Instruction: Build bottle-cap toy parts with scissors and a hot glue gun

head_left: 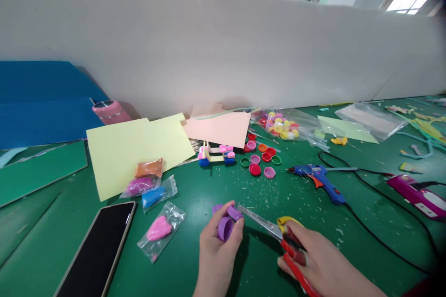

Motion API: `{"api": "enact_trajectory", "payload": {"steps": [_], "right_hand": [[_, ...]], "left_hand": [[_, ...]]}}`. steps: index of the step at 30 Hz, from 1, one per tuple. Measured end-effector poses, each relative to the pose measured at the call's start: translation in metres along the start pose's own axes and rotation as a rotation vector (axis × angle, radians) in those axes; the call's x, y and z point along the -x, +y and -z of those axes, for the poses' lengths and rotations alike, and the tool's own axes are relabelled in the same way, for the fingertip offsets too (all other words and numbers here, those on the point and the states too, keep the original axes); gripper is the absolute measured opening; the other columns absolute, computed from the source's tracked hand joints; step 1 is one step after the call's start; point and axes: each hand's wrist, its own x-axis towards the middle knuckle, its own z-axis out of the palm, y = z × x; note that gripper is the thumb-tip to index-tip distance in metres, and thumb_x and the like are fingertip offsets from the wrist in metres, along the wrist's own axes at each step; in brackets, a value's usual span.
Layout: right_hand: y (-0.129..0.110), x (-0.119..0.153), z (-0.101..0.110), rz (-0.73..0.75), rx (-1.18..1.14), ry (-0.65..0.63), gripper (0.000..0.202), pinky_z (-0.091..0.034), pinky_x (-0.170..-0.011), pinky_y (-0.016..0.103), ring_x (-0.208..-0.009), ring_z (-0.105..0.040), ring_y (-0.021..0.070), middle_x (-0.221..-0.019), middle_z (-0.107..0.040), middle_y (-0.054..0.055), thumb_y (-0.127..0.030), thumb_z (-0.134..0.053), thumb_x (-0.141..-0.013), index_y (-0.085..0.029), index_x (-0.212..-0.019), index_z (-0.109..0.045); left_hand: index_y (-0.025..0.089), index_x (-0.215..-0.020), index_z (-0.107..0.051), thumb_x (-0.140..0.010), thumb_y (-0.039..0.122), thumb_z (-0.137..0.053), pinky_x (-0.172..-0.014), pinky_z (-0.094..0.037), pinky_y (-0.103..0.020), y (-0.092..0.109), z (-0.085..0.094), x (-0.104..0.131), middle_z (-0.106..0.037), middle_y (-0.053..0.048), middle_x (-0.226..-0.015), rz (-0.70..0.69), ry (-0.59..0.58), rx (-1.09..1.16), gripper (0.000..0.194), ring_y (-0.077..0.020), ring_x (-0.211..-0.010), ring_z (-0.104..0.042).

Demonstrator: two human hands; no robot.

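My left hand is closed round purple bottle caps, pinching one of them between thumb and fingertips. The scissors are in my right hand, fingers wrapped round their red handle; a yellow part shows at the fingers too. Their blade tips reach close to the pinched cap, and I cannot tell whether they touch it. Beyond my hands lie loose caps in red, pink, orange and green. A small model of sticks with pink and blue pieces stands to their left.
At right are a blue glue gun with a cord and a purple device. A phone and bagged clay lie at left. Farther back are yellow card, pink card, a pink flask and bagged caps.
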Motion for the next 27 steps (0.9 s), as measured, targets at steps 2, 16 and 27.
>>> {"api": "enact_trajectory", "payload": {"steps": [2, 16, 27], "right_hand": [[0.002, 0.000, 0.001, -0.002, 0.074, 0.055, 0.020, -0.039, -0.050, 0.021, -0.055, -0.051, 0.0134, -0.067, -0.057, -0.003, -0.035, -0.057, -0.070, -0.023, -0.074, -0.042], [0.009, -0.004, -0.002, 0.034, 0.292, 0.137, 0.023, -0.039, -0.054, 0.028, -0.064, -0.058, 0.0207, -0.075, -0.061, 0.003, -0.044, -0.052, -0.076, -0.021, -0.079, -0.047], [0.008, -0.005, -0.003, -0.006, 0.128, 0.032, 0.026, -0.036, -0.051, 0.025, -0.057, -0.054, 0.0176, -0.068, -0.061, 0.000, -0.047, -0.049, -0.078, -0.022, -0.071, -0.045]], "left_hand": [[0.017, -0.086, -0.069, -0.059, 0.030, -0.068, -0.049, -0.038, -0.020, -0.001, 0.000, -0.001, -0.062, 0.003, -0.062, 0.007, 0.000, 0.003, 0.030, -0.0108, -0.052, -0.047], [0.017, -0.086, -0.068, -0.058, 0.031, -0.067, -0.057, -0.043, -0.025, -0.013, 0.000, -0.002, -0.061, -0.002, -0.074, -0.141, 0.098, -0.141, 0.031, -0.0136, -0.057, -0.051], [0.019, -0.086, -0.068, -0.058, 0.026, -0.069, -0.058, -0.043, -0.024, -0.008, -0.001, 0.000, -0.062, -0.002, -0.078, -0.199, 0.084, -0.137, 0.028, -0.0141, -0.060, -0.052]]}}
